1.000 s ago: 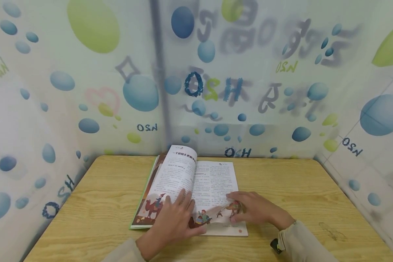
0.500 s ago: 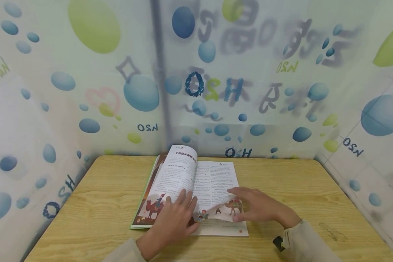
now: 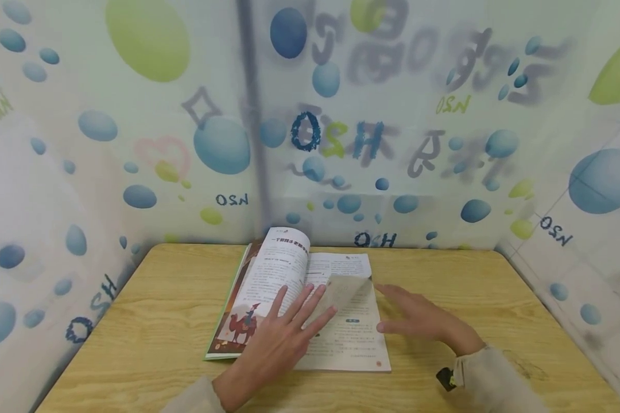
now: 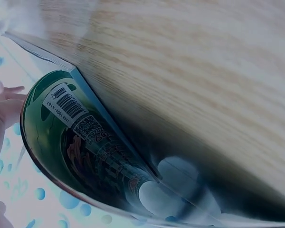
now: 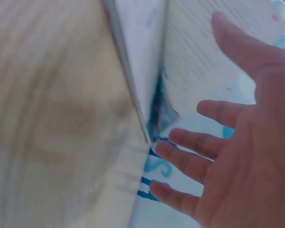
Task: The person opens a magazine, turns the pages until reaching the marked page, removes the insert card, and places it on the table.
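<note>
While the head view is taken first, an open book [image 3: 310,304] is seen lying low in the middle of the frame on the wooden table [image 3: 134,338], its long axis running from the near edge up toward the patterned wall [image 3: 392,115]. The left hand [image 3: 284,338] is laid flat with straight, spread fingers against a half-turned page [image 3: 343,292]; the right hand [image 3: 421,321] is held open beside the book's right edge, nothing gripped. A crease is judged possible if the page is pressed down crooked. In the left wrist view, the green barcoded cover [image 4: 80,142] is shown curling off the table. In the right wrist view, spread fingers [image 5: 199,142] are caught just clear of the pages [image 5: 199,61].
</note>
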`<state>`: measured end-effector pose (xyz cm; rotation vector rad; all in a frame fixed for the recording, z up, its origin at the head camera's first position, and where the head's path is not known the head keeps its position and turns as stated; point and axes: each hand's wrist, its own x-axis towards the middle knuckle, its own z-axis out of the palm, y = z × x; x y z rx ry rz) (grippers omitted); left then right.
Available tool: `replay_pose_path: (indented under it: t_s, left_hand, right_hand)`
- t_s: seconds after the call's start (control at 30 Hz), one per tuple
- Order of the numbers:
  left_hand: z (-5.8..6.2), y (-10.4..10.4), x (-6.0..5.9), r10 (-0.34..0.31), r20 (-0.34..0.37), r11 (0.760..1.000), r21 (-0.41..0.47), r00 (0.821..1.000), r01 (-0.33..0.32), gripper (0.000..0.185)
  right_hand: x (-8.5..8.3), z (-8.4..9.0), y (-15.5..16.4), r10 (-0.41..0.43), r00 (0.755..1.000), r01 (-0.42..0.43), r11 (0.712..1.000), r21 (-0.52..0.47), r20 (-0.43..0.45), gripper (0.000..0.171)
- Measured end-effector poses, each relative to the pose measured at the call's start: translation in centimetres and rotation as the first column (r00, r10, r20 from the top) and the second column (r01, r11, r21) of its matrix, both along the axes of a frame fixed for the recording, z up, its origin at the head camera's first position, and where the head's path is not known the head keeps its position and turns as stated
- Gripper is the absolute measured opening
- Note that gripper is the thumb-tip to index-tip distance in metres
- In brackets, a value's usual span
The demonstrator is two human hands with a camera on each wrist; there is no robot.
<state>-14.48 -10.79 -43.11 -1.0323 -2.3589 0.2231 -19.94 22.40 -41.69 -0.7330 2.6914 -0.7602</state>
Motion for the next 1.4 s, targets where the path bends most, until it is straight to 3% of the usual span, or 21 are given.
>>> replay_pose_path:
  t_s: [0.17,0.33,0.6,1.0,1.2,1.4]
  left_hand:
    - [0.0,-0.1,-0.1,0.008,-0.021,0.999,-0.049,1.0,-0.009,0.076]
    - [0.1,-0.2,-0.1,0.027,-0.045,0.992,-0.122,0.999,-0.032,0.068]
    - [-0.5,-0.7,-0.8,0.041,-0.071,0.983,-0.177,0.997,-0.053,0.057]
    - [-1.2,-0.8,-1.3,-0.079,-0.065,0.973,-0.221,0.995,0.063,0.03]
    - [-1.1,-0.6,-1.3,-0.072,-0.042,0.984,-0.165,0.997,0.064,0.025]
    - [-1.1,-0.5,-1.2,-0.033,-0.044,0.988,-0.151,0.998,0.026,0.027]
  right_hand:
    - [0.2,-1.0,-0.9,0.088,0.996,-0.085,0.992,0.096,-0.023,0.097]
    - [0.5,-1.7,-1.5,0.178,0.984,-0.179,0.975,0.128,0.026,0.095]
    - [0.5,-1.8,-1.9,0.178,0.983,-0.181,0.973,0.143,0.04,0.091]
    - [0.6,-1.5,-1.9,0.211,0.977,-0.211,0.97,0.118,0.013,0.093]
    - [0.6,-1.7,-1.9,0.205,0.979,-0.206,0.971,0.119,0.021,0.093]
    - [0.6,-2.0,-1.8,0.203,0.979,-0.204,0.972,0.12,0.024,0.093]
